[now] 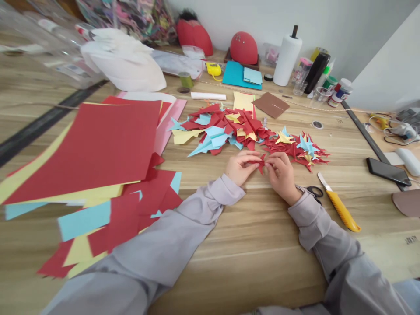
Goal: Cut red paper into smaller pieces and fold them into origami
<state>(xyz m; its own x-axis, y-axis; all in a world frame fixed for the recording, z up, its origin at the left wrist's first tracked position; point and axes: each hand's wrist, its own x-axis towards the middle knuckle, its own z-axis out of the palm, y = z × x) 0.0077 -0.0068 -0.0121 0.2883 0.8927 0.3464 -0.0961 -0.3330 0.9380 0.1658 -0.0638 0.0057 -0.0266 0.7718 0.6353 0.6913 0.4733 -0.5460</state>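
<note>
My table [249, 253] is light wood with wavy brown stripes, and a pale, smooth wall [256, 15] stands at its far side. Count the clock from my hands, with 12 straight ahead of me. A tall white roll [288, 60] stands near the wall at 1 o'clock, and a round red dome [243, 47] sits at 12.

The little red folded paper [261, 165] is right at the clock's middle, small and pointy. My left hand [243, 168] pinches one side of it with thumb and fingers, and my right hand [278, 175] pinches the other side.

Just past my hands, at 11 o'clock, is a messy pile of folded paper [216, 139], red, blue and yellow, with sharp tips. A spiky pile [305, 148] lies at 2. Big flat red sheets [95, 148] lie at 9, over yellow ones. At 4 there are dark scissors [315, 191], and just beyond, a cutter [343, 210] with a bumpy yellow handle. A flat black phone [389, 171] lies at 3.
</note>
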